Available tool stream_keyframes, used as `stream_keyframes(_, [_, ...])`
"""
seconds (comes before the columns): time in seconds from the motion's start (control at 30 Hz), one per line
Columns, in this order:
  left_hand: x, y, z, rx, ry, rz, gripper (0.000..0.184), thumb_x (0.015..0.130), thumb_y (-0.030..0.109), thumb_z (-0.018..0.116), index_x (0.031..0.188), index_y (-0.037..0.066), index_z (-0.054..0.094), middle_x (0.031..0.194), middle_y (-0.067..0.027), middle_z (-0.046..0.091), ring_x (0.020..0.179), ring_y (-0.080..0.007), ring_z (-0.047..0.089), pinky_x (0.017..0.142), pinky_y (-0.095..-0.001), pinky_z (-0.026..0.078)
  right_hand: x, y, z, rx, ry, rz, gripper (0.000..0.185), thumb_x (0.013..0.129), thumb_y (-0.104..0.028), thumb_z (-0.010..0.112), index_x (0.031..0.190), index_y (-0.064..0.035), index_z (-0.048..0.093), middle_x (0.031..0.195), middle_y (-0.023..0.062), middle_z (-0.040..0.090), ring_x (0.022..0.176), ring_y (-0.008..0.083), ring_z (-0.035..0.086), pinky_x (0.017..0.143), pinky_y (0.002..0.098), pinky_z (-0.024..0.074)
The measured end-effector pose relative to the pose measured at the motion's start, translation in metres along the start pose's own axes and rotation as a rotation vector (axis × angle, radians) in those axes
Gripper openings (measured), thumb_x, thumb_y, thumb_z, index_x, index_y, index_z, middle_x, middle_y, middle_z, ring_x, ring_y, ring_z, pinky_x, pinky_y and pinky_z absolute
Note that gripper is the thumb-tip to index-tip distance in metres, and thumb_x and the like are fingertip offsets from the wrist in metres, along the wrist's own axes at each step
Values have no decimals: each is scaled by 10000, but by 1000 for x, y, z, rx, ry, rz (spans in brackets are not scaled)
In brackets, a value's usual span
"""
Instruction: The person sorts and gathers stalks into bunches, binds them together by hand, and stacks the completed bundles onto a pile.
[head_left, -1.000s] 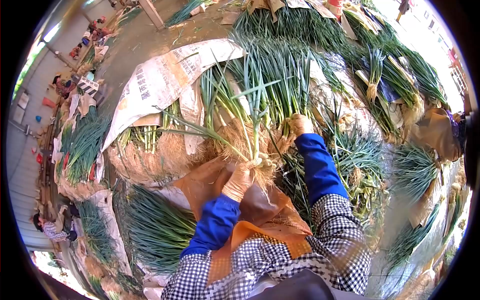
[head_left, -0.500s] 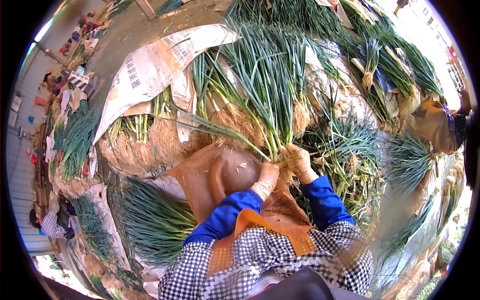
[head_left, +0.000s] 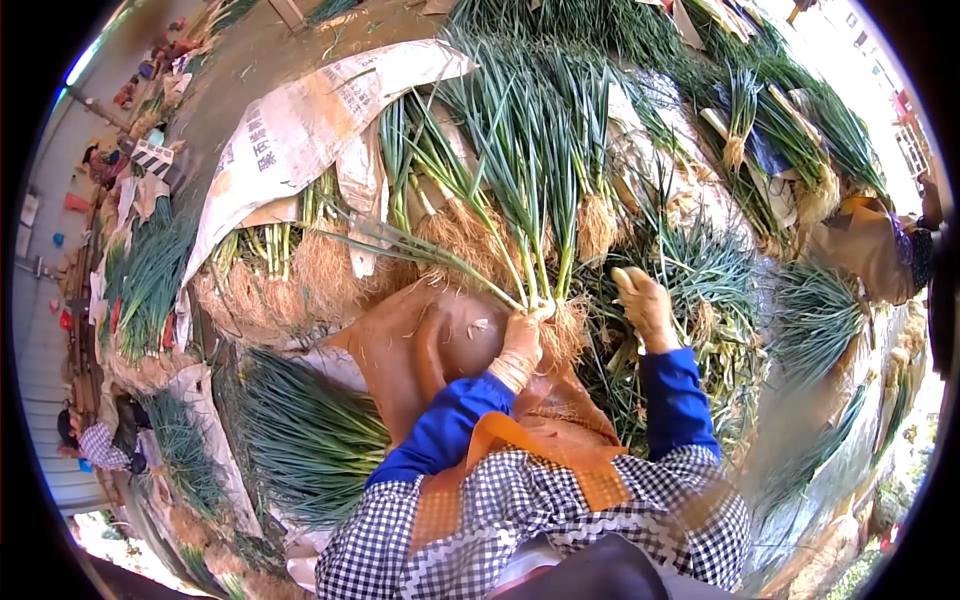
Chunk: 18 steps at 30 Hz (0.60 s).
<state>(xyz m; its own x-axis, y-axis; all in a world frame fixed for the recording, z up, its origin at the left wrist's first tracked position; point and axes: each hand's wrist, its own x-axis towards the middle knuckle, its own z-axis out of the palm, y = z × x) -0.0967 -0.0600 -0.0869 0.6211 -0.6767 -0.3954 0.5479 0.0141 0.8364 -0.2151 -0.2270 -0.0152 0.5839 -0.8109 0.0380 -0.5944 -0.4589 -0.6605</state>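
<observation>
My left hand (head_left: 520, 345), in a tan glove, is closed round the lower stalks of a few green onions (head_left: 540, 250) above my lap. Their roots (head_left: 567, 333) hang just right of that hand, and the leaves point away from me. My right hand (head_left: 645, 303), gloved too, is raised to the right of the roots, apart from them. Its fingers are bunched together, and I cannot make out anything in them. Beyond the held stalks lie more onions with tan roots (head_left: 470, 240). A brown apron (head_left: 465, 335) covers my lap.
A printed white sack (head_left: 290, 140) covers onions at the left. One green onion pile (head_left: 305, 435) lies beside my left arm, and loose leaves (head_left: 710, 350) lie to the right. Another person (head_left: 105, 440) sits at the far left; more people are farther back. A brown-clad person (head_left: 870, 250) is at the right.
My right hand first came from the onion pile to the held stalks, then moved off to the right. My left hand shifted right and up, still holding the stalks.
</observation>
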Motion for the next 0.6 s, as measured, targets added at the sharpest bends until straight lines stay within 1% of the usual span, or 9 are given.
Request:
stream_keyframes(0.07, [4, 7, 8, -320, 57, -31, 128, 730, 8, 614, 857, 19, 604, 802, -32, 603, 749, -147, 562, 699, -245, 447, 35, 23, 57, 317, -159, 6, 297, 837, -367, 567, 906, -81, 604, 726, 107, 580, 638, 219, 556, 593, 311, 439])
stream_keyframes(0.17, [7, 4, 3, -346, -4, -92, 119, 733, 0, 618, 847, 32, 606, 835, -35, 605, 808, -141, 574, 754, -243, 448, 55, -4, 78, 713, -514, 148, 379, 855, -372, 557, 925, -1, 595, 730, 5, 537, 669, 134, 499, 618, 266, 419])
stream_keyframes(0.27, [4, -3, 3, -101, -82, -160, 127, 741, 12, 639, 864, 0, 611, 807, -29, 604, 715, -129, 573, 660, -262, 466, 50, -5, 119, 585, -225, -33, 352, 871, -349, 532, 881, -3, 591, 685, -11, 503, 632, 122, 456, 596, 275, 412])
stream_keyframes(0.3, [4, -7, 2, -25, -101, -187, 135, 746, 14, 636, 876, -12, 612, 803, -33, 607, 697, -131, 575, 633, -266, 469, 40, -23, 96, -154, -169, -227, 286, 889, -327, 484, 797, -73, 578, 641, -12, 502, 641, 125, 507, 589, 277, 423])
stream_keyframes(0.4, [10, -15, 4, -92, -48, -93, 134, 757, 9, 617, 888, -20, 612, 776, -33, 605, 669, -129, 570, 591, -255, 465, 9, -12, 110, 128, -107, -308, 240, 888, -273, 479, 754, -90, 558, 627, -18, 498, 590, 123, 514, 535, 271, 419])
stream_keyframes(0.5, [9, -7, 0, -270, -43, -83, 126, 767, -3, 601, 891, -22, 608, 754, -35, 602, 667, -125, 571, 567, -237, 463, -40, -28, 58, 1050, -404, 140, 212, 887, -209, 498, 735, -72, 552, 615, -59, 471, 531, 78, 478, 496, 245, 396])
stream_keyframes(0.53, [5, 9, 9, -276, -36, -142, 126, 772, -10, 596, 897, -22, 601, 751, -38, 599, 659, -130, 572, 560, -236, 469, -48, -17, 23, 847, -465, 183, 157, 873, -168, 525, 772, -59, 577, 666, -35, 532, 550, 84, 501, 493, 238, 400])
stream_keyframes(0.57, [11, 0, 2, -377, -48, -147, 137, 774, -10, 597, 911, -24, 596, 769, -47, 604, 657, -136, 576, 566, -236, 475, -47, 10, 8, 1065, -330, 199, 110, 859, -127, 544, 805, -43, 590, 702, -2, 570, 546, 85, 484, 494, 227, 397])
stream_keyframes(0.6, [11, 1, 5, -363, -30, -123, 135, 775, -10, 597, 909, -24, 596, 772, -47, 605, 656, -137, 578, 573, -236, 479, -41, 18, -14, 757, -90, 79, 168, 882, -177, 513, 798, -51, 586, 676, 27, 563, 533, 106, 494, 482, 249, 409])
